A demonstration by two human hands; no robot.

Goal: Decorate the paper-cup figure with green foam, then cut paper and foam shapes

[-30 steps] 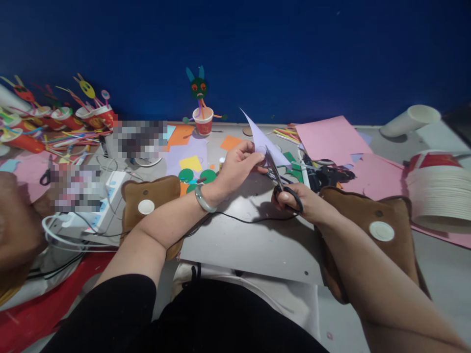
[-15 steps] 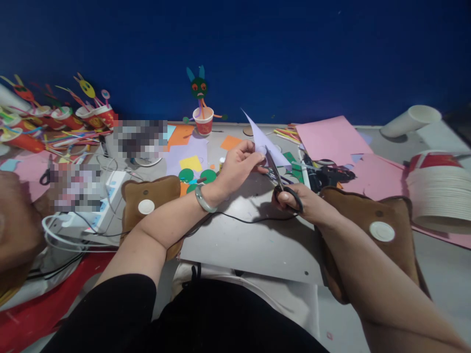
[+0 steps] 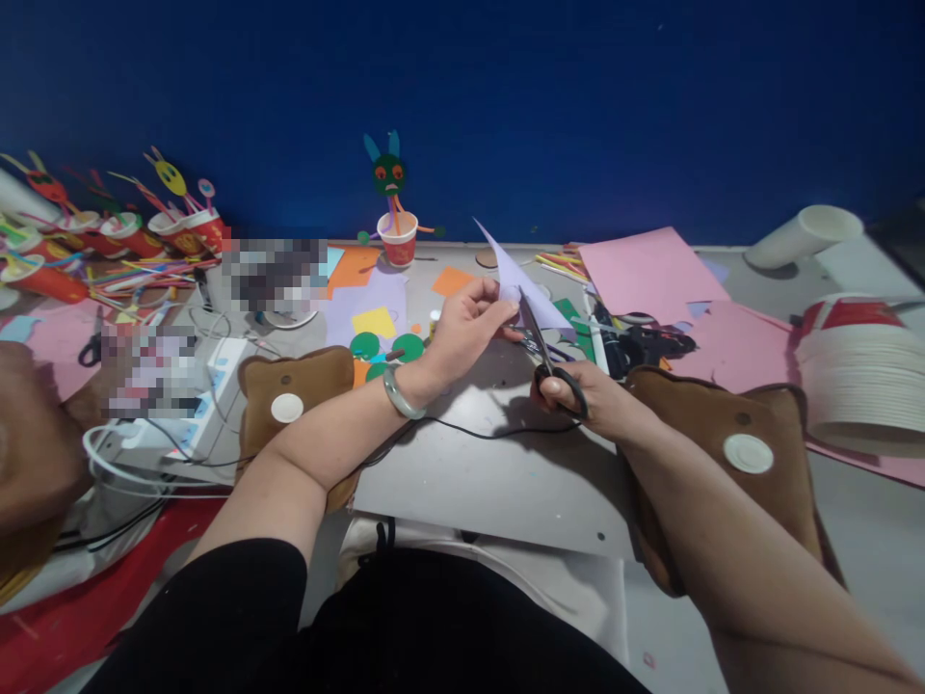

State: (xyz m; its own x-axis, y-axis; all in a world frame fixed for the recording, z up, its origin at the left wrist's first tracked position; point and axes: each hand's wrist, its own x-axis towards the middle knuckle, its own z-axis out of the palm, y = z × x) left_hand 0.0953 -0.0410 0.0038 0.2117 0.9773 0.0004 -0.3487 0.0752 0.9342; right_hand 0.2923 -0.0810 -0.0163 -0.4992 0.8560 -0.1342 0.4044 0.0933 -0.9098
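Note:
My left hand (image 3: 466,328) pinches a sheet of light purple paper (image 3: 531,294) by its lower left side, holding it above the table. My right hand (image 3: 578,390) grips black-handled scissors (image 3: 543,352), thumb in one loop. The scissor blades point up and lie against the paper, close to my left fingertips; how far they are spread is hard to tell. Green paper circles (image 3: 409,347) lie on the table left of my left hand. Behind the paper, a green puppet figure (image 3: 390,175) with blue ears stands in a red paper cup (image 3: 398,238).
Brown cushions (image 3: 296,386) lie under both forearms. To the right are a black glue gun (image 3: 650,347), pink paper (image 3: 650,275) and a stack of paper cups (image 3: 859,386). A white power strip (image 3: 217,395) with cables sits left; a black cable crosses the table in front of me.
The scissors and my right hand have shifted very slightly left. My left hand keeps its hold on the purple paper, almost still.

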